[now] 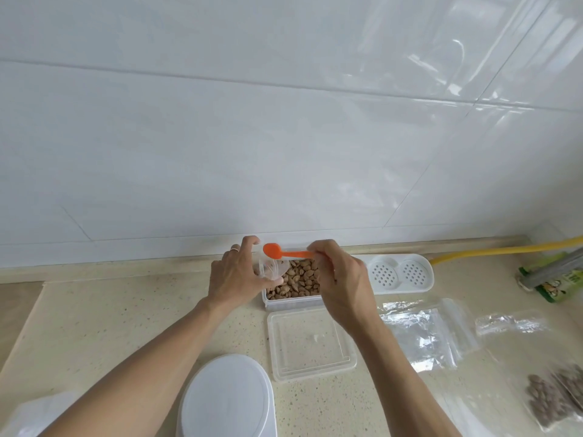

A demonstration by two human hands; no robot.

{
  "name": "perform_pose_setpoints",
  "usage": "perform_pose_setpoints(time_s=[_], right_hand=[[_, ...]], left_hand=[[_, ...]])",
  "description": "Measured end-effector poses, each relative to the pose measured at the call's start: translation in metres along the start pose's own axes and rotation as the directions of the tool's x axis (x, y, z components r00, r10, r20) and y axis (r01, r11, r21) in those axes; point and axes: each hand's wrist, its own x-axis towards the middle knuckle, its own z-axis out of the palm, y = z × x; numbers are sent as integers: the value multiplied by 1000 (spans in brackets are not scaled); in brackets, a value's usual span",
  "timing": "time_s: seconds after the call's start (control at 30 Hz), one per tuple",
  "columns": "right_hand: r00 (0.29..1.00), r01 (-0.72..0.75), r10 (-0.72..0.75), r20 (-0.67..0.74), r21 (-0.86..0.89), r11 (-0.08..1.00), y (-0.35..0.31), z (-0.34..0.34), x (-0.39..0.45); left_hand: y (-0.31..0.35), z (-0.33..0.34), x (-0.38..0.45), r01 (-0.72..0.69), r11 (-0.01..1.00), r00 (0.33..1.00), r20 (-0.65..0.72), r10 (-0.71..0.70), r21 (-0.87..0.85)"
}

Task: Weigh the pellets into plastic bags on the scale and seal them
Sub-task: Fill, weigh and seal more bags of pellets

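A clear rectangular tub (290, 302) of brown pellets (298, 279) stands at the back of the counter. My left hand (235, 275) holds a small clear plastic bag (271, 269) open over the tub's left end. My right hand (339, 279) pinches the handle of an orange spoon (284, 252), whose bowl hovers just above the bag's mouth. The white scale (225, 397) sits near the front edge, bare on top. The tub's clear lid (310, 342) lies between scale and tub.
Several empty clear bags (426, 329) lie right of the lid. Filled bags of pellets (555, 395) rest at the far right. A white perforated tray (399, 272), a yellow hose (504, 249) and a green packet (555, 287) sit behind them.
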Motion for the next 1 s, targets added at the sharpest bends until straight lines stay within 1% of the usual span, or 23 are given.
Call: perform_pose_setpoints(time_s=[0.07, 0.13, 0.2, 0.23, 0.3, 0.4, 0.47, 0.53, 0.6, 0.63, 0.7, 0.73, 0.83, 0.9, 0.93, 1.0], right_hand=[[999, -48, 47, 16, 29, 998, 1, -3, 1], [989, -141, 144, -16, 110, 984, 2, -5, 3], [945, -283, 310, -106, 215, 935, 10, -6, 4], [912, -346, 383, -146, 227, 911, 18, -5, 3], [870, -440, 461, -173, 149, 886, 38, 0, -2], [842, -525, 520, -146, 7, 851, 61, 14, -16], [845, -529, 512, -154, -100, 843, 68, 23, -23], [867, -498, 486, -110, -160, 852, 69, 32, -28], [877, -477, 481, -11, -147, 867, 66, 42, -31], [866, -493, 500, 26, -123, 861, 65, 45, -31], [816, -574, 576, 55, -42, 818, 62, 48, -28], [774, -632, 631, 62, 11, 775, 61, 49, -26], [600, -791, 795, 85, 209, 575, 62, 46, -25], [503, -830, 859, 99, 334, 447, 64, 42, -26], [475, -831, 874, 103, 379, 407, 65, 40, -26], [443, -821, 889, 113, 449, 352, 64, 35, -27]], left_hand=[[-3, 0, -1, 2, 1000, 1000, -2, -2, -11], [-4, 0, -2, -2, 1000, 1000, -13, 2, -28], [-6, 1, -2, -11, 999, 999, -40, 9, -35], [-9, 1, -3, -16, 999, 999, -47, 15, -33], [-12, 1, -4, -32, 999, 998, -54, 31, -15], [-20, 2, -5, -57, 998, 996, -69, 58, 11], [-23, 2, -6, -73, 997, 995, -70, 74, 24], [-26, 3, -5, -80, 996, 994, -70, 83, 40], [-27, 2, -5, -79, 995, 995, -65, 82, 54], [-27, 2, -5, -79, 995, 995, -60, 83, 59], [-28, 1, -5, -82, 994, 995, -57, 87, 74], [-28, 1, -5, -84, 993, 994, -56, 89, 80], [-28, 0, -5, -96, 990, 993, -64, 103, 104], [-28, 1, -4, -104, 985, 990, -77, 116, 136], [-28, 1, -4, -104, 983, 989, -87, 118, 152], [-28, 1, -2, -95, 980, 988, -103, 114, 176]])
